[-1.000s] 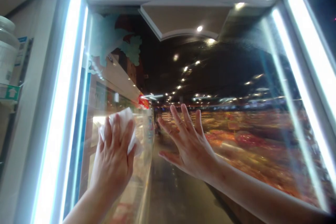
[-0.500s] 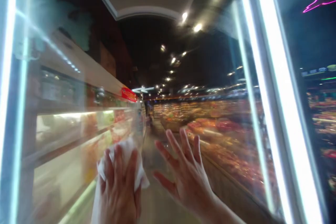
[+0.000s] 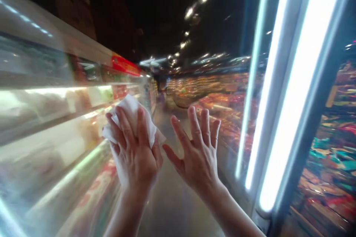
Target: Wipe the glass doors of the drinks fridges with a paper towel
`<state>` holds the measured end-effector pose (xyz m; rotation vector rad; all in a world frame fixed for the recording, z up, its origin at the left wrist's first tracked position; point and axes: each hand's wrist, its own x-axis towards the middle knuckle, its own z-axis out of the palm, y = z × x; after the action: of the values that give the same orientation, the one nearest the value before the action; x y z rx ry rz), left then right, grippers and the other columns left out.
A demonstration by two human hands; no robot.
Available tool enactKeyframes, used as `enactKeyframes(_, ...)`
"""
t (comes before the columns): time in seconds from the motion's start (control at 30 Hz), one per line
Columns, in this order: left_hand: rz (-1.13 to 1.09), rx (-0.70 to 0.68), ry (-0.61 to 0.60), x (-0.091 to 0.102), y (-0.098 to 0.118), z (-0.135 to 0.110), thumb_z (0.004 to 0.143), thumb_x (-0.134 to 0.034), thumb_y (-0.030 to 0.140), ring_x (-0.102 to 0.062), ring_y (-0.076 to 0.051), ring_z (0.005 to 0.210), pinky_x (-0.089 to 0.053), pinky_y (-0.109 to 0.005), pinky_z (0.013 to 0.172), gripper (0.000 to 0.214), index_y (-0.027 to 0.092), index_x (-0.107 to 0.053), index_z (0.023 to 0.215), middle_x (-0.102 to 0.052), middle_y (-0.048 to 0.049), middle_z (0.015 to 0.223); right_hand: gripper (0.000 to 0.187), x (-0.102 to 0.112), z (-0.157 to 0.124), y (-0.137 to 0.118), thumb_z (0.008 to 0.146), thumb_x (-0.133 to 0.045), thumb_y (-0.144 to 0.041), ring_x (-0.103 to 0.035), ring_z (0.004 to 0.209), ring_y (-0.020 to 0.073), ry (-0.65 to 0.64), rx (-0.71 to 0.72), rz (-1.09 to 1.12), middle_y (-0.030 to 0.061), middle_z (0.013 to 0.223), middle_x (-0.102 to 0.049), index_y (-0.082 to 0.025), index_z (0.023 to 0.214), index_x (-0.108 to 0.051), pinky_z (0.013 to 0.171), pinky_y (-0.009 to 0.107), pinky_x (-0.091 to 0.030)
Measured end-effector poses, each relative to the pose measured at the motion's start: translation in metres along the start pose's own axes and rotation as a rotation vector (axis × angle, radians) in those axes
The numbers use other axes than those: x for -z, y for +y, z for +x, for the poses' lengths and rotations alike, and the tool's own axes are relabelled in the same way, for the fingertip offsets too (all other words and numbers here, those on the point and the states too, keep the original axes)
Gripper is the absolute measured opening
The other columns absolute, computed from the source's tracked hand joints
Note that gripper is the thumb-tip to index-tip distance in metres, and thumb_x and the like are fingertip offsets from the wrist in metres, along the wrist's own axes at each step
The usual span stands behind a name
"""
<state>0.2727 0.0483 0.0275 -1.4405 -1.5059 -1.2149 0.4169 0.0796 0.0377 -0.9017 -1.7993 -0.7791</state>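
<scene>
My left hand (image 3: pixel 137 155) lies flat with its palm turned away, over a crumpled white tissue (image 3: pixel 132 111). The tissue spreads out beneath and past its fingers. To its right, my right hand (image 3: pixel 198 155) is stretched out with the fingers spread and holds nothing. Both hands look pressed to, or very near, a clear glass pane. The pane itself hardly shows, so contact is hard to confirm.
Bright white light strips (image 3: pixel 303 89) run up the frame at the right. Beyond, blurred lit shelves (image 3: pixel 55 118) line the left, under a red sign (image 3: pixel 125 64). An aisle floor (image 3: pixel 180 203) and displays of goods (image 3: pixel 330 155) also show.
The view has tilted down, so the ceiling panel is out of sight and the light strips sit further left. Both hands appear higher in the picture. The tissue stays under my left hand.
</scene>
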Motion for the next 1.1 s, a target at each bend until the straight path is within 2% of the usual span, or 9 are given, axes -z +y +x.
enactKeyframes(0.17, 0.006, -0.031, -0.029, -0.022, 0.039, -0.045, 0.091, -0.054, 0.018, 0.007, -0.041, 0.157, -0.030, -0.078, 0.115, 0.088, 0.025, -0.003, 0.163, 0.008, -0.0134, 0.170, 0.084, 0.005, -0.040, 0.028, 0.097, -0.058, -0.033, -0.007, 0.158, 0.0393, -0.017, -0.066, 0.025, 0.0017, 0.173, 0.000, -0.036, 0.164, -0.008, 0.121, 0.076, -0.017)
enactKeyframes(0.33, -0.007, -0.017, -0.040, -0.030, 0.073, -0.031, 0.091, -0.058, 0.032, 0.012, -0.043, 0.155, -0.027, -0.078, 0.115, 0.091, 0.022, -0.002, 0.162, 0.016, -0.0136, 0.168, 0.083, 0.011, -0.042, 0.055, 0.097, -0.058, -0.034, -0.008, 0.157, 0.0434, 0.020, -0.091, 0.078, 0.0004, 0.173, -0.003, -0.040, 0.163, -0.010, 0.116, 0.077, -0.027)
enactKeyframes(0.4, -0.011, -0.062, -0.043, -0.036, 0.079, -0.038, 0.090, -0.057, 0.034, 0.011, -0.040, 0.157, -0.022, -0.070, 0.121, 0.090, 0.021, -0.005, 0.162, 0.013, -0.0128, 0.169, 0.078, 0.009, -0.053, 0.059, 0.098, -0.053, -0.032, -0.009, 0.157, 0.0435, 0.029, -0.076, 0.084, 0.0007, 0.173, 0.000, -0.038, 0.163, -0.011, 0.116, 0.076, -0.027)
enactKeyframes(0.53, -0.050, -0.172, -0.009, -0.044, 0.077, -0.079, 0.093, -0.042, 0.032, 0.002, -0.029, 0.160, -0.003, -0.047, 0.130, 0.076, 0.020, -0.012, 0.162, 0.003, -0.0063, 0.172, 0.073, 0.008, -0.085, 0.060, 0.100, -0.049, -0.030, -0.010, 0.157, 0.0453, -0.006, -0.045, 0.086, 0.0023, 0.173, 0.001, -0.035, 0.164, -0.014, 0.115, 0.078, -0.027)
enactKeyframes(0.63, -0.035, -0.116, -0.020, -0.036, 0.063, -0.075, 0.092, -0.044, 0.032, 0.006, -0.031, 0.159, -0.004, -0.051, 0.129, 0.079, 0.020, -0.010, 0.162, 0.002, -0.0060, 0.172, 0.079, 0.012, -0.075, 0.059, 0.097, -0.058, -0.030, -0.014, 0.155, 0.0489, 0.005, -0.074, 0.100, 0.0077, 0.172, -0.014, -0.037, 0.163, -0.016, 0.111, 0.080, -0.030)
enactKeyframes(0.73, 0.015, -0.013, -0.053, -0.027, 0.041, -0.063, 0.089, -0.053, 0.032, 0.003, -0.036, 0.159, -0.014, -0.061, 0.127, 0.084, 0.021, -0.012, 0.162, -0.013, -0.0097, 0.172, 0.083, 0.007, -0.060, 0.049, 0.094, -0.063, -0.031, -0.015, 0.154, 0.0500, 0.040, -0.077, 0.126, 0.0096, 0.170, -0.023, -0.038, 0.163, -0.017, 0.109, 0.082, -0.030)
enactKeyframes(0.8, 0.038, -0.021, -0.070, -0.025, 0.024, -0.078, 0.090, -0.050, 0.031, -0.001, -0.036, 0.159, -0.016, -0.061, 0.126, 0.082, 0.020, -0.014, 0.162, -0.014, -0.0101, 0.171, 0.083, -0.001, -0.070, 0.034, 0.093, -0.064, -0.033, -0.011, 0.155, 0.0503, 0.028, -0.048, 0.150, 0.0070, 0.171, -0.018, -0.038, 0.163, -0.019, 0.110, 0.084, -0.025)
enactKeyframes(0.93, 0.095, -0.063, -0.053, -0.025, -0.025, -0.127, 0.092, -0.044, 0.029, 0.001, -0.034, 0.159, -0.010, -0.055, 0.128, 0.079, 0.016, -0.011, 0.162, 0.004, -0.0103, 0.172, 0.083, -0.022, -0.105, -0.010, 0.092, -0.066, -0.033, -0.001, 0.154, 0.0509, -0.063, 0.051, 0.170, -0.0008, 0.172, 0.001, -0.036, 0.162, -0.021, 0.114, 0.086, -0.011)
enactKeyframes(1.1, 0.073, 0.150, 0.006, -0.010, -0.106, -0.131, 0.095, -0.048, 0.033, 0.010, -0.035, 0.157, -0.010, -0.063, 0.126, 0.083, 0.019, -0.001, 0.162, 0.012, -0.0118, 0.170, 0.089, -0.044, -0.093, -0.066, 0.090, -0.071, -0.034, -0.001, 0.154, 0.0500, -0.073, -0.010, 0.219, 0.0008, 0.172, 0.002, -0.038, 0.163, -0.020, 0.117, 0.083, -0.006)
